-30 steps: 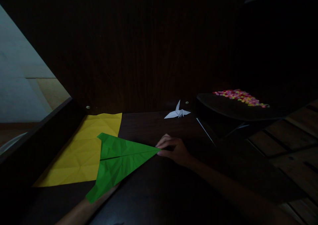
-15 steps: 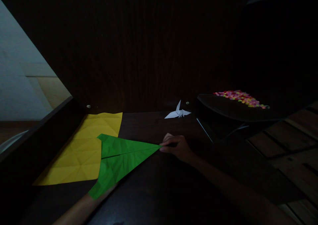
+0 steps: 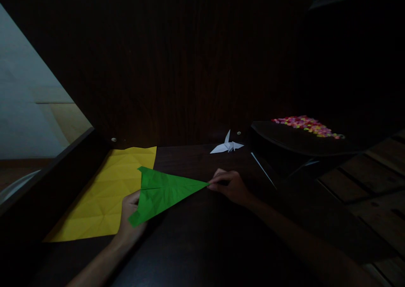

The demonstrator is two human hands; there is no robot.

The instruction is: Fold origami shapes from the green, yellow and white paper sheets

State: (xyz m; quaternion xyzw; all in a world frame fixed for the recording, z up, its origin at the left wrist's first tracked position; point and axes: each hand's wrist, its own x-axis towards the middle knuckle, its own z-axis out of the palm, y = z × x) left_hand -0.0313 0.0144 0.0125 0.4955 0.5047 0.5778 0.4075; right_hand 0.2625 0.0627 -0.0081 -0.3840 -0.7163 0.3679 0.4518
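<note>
- Right hand [image 3: 232, 186] pinches the sharp tip of the green folded paper [image 3: 164, 192]; fingertips closed narrow on the point.
- Left hand [image 3: 131, 217] sits under the wide end, fingers behind the paper, thumb side near the lower corner. Holding it, but exact finger closure is hidden by the sheet.
- The green paper is over the dark desk [image 3: 202, 236], its wide end overlapping the right edge of the yellow sheet [image 3: 107, 194]. It looks lifted at the left end; the tip is low, near the desk.
- Risk: the tip is the thinnest, most layered part. Too hard a pinch or a pull against the left hand could crumple or tear it.
- Risk: with hands at opposite ends, any twist would skew the centre crease and misalign the flaps.
- Risk: light is very poor, so edge alignment is hard to judge by eye; an off-line crease is likely.
- Risk: sliding the wide end could drag or shift the yellow sheet beneath.
- Materials: green paper is thin, matte and wrinkled, a long narrow triangle with a centre seam.
- Yellow sheet: flat, roughly square, a grid of old crease lines.
- White paper crane [image 3: 227, 145] stands at the back of the desk, crisp folds, well apart from both hands.
- Dark tray [image 3: 284, 137] at right carries small multicoloured pieces [image 3: 306, 125]; too small to identify.
</note>
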